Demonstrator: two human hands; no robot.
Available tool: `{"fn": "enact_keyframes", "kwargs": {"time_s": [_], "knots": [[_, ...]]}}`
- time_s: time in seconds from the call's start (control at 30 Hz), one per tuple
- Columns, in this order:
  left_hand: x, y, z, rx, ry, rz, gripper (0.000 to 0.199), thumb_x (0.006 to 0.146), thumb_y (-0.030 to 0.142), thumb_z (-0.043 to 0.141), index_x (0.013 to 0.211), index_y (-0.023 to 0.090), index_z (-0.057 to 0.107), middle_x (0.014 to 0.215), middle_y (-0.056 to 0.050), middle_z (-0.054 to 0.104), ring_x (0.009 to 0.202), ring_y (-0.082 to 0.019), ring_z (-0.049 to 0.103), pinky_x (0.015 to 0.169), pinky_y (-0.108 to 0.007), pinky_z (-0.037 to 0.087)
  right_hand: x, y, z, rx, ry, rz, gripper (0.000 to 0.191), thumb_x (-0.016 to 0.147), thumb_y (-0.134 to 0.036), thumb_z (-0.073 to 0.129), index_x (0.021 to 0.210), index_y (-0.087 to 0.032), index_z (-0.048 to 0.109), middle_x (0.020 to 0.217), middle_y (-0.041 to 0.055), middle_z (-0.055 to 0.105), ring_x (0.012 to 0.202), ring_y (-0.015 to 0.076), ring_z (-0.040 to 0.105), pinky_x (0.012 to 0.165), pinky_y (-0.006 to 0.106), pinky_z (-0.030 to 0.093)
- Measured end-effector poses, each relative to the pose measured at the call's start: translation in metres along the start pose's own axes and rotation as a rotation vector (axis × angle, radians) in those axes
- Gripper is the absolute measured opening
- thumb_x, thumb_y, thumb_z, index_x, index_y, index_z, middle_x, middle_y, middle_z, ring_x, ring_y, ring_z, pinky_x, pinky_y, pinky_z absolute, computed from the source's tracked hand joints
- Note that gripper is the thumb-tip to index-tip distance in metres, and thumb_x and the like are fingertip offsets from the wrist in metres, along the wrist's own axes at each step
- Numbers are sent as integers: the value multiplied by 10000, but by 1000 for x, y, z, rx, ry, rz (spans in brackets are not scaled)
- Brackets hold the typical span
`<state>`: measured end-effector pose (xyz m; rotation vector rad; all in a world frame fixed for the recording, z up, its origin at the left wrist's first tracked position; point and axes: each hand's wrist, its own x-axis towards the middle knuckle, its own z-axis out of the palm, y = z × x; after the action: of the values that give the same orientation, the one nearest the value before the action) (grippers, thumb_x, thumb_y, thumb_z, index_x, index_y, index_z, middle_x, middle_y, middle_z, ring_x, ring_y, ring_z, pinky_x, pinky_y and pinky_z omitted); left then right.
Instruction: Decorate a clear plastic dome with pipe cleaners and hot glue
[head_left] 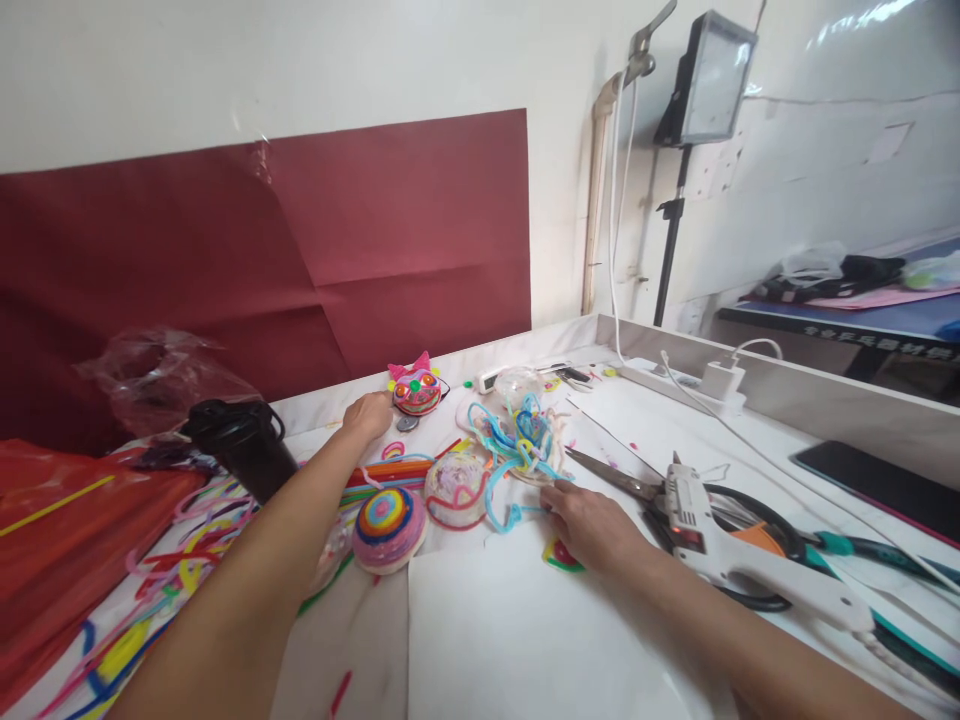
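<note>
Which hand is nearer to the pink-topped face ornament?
Left: the left hand is just beside the face ornament; the right hand is farther off, by the blue pipe cleaners.

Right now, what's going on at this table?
Two bare hands are among craft pieces. The left hand is at the edge of a toy face; the right hand is at a tangle of pipe cleaners. I can't tell if either grips. A striped dome lies nearby; scissors and a glue gun lie to the right.
</note>
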<state>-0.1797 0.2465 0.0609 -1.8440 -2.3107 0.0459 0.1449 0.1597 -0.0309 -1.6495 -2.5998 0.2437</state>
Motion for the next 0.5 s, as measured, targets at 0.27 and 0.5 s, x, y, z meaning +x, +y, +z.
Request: {"fn": "enact_keyframes", "kwargs": {"time_s": [0.27,0.5], "knots": [[-39,-4,-40,-49,148,60,329,907,297,552,1217,186,556,1230,-116,618,1090,-269,608,887,-421,499,0,0,-5,-2,3,-42,200,881,-116,490,986,-181,646,1053,99,673,905,246,680,636,279,405],[-128,14,-55,-230,289,182,142,899,311,454,957,229,554,900,-13,713,847,-180,683,721,-260,472,-4,-1,-13,-5,19,-32,251,858,-74,462,998,-164,649,1069,120,680,952,261,668,674,295,425]]}}
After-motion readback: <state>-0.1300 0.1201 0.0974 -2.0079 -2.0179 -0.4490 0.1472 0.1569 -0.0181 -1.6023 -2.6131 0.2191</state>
